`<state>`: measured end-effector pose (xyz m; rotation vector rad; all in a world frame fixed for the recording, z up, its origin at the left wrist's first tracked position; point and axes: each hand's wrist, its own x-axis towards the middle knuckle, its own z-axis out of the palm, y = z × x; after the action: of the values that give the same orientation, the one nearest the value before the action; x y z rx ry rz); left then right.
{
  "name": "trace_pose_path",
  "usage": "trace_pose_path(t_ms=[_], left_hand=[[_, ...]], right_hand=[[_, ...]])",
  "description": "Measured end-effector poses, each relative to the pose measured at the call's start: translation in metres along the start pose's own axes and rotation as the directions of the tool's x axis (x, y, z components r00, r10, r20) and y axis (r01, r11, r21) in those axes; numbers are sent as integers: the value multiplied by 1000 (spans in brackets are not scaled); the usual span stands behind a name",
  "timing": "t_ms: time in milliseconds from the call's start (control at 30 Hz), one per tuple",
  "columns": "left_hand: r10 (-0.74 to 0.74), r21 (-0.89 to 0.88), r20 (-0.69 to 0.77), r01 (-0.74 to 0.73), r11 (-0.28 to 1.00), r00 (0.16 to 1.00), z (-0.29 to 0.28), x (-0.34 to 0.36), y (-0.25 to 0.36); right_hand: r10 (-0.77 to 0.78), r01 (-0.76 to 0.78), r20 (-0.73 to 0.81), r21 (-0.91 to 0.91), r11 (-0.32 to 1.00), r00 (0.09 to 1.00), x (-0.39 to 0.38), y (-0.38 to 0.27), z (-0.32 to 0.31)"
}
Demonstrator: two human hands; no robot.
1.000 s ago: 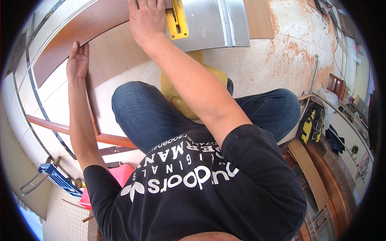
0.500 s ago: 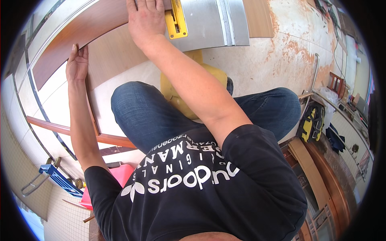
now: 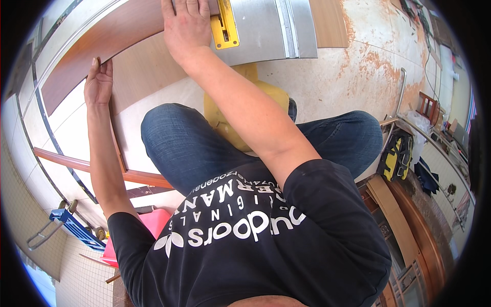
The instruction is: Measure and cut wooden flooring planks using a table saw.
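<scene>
A long reddish-brown wooden board (image 3: 117, 38) slants across the upper left. Its right end lies against the grey metal table of a saw (image 3: 258, 30), beside a yellow slotted plate (image 3: 225, 33). My right hand (image 3: 187, 30) rests flat on the board near that plate, fingers stretched forward; the tips run up to the picture's top edge. Farther left, my left hand (image 3: 99, 84) holds the board's near edge, thumb at the side and fingers curled under it. No blade can be made out in the slot.
A paler panel (image 3: 148, 69) lies below the board. Wooden strips (image 3: 138, 177) cross near my left knee. Reddish dust (image 3: 376, 59) marks the floor at right. A blue folding cart (image 3: 76, 227), a pink container (image 3: 158, 220), a yellow-black bag (image 3: 396, 156) and wooden panels (image 3: 394, 215) surround me.
My right hand sits a hair farther right on the board. My left hand keeps its place at the edge, and the rest looks the same.
</scene>
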<state>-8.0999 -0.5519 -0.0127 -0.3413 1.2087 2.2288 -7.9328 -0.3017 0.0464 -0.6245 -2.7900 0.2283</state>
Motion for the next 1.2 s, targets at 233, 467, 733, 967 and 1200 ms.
trace_pose_path(t_ms=[233,467,733,967,1200], left_hand=[[-7,3,-19,7,1000,1000,-4,-4,1],[-6,-1,-12,6,1000,1000,-5,-5,1],[-17,-14,-1,17,1000,1000,-10,-4,1],[-16,-7,7,16,1000,1000,-13,-6,2],[-20,-13,7,20,1000,1000,-12,-8,1]], right_hand=[[22,-28,100,60,998,995,-2,-3,-3],[33,-37,64,64,997,997,-4,-5,0],[39,-49,90,105,993,995,-4,-5,-3],[25,-35,127,81,996,992,-6,-5,-6],[31,-41,141,74,996,990,-7,-6,-4]])
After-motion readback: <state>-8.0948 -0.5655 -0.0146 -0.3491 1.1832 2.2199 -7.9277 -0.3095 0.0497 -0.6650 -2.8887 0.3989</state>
